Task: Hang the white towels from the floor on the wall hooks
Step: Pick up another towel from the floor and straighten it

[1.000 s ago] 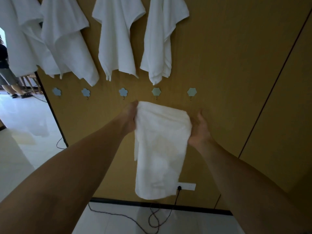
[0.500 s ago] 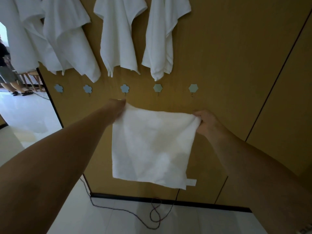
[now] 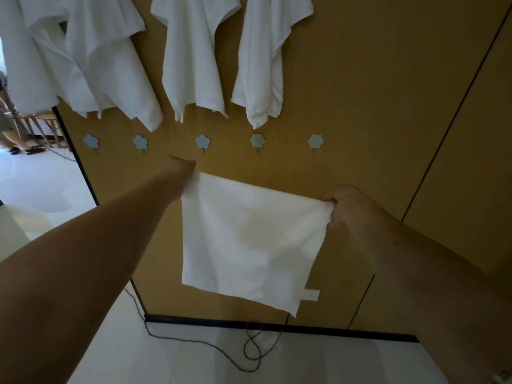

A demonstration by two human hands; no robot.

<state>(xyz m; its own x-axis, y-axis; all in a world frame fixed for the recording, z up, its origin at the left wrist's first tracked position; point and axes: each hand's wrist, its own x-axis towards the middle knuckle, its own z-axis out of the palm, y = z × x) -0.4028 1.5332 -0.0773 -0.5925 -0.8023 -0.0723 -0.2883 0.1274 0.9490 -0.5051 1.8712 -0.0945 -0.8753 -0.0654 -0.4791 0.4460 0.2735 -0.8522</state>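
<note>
We hold a white towel spread flat in the air before the wall, just below the lower row of hooks. Our left hand pinches its upper left corner; our right hand has fingers curled tight round the bunched upper right corner. The cloth is thin, soft and roughly square, with a faint yellowish stain mid-sheet. The hooks are small pale-blue flowers and greenish hexagons, all five bare. Above them four hung towels drape in limp folds. The wall is smooth tan panel; a dark cable loops on the glossy floor.
</note>
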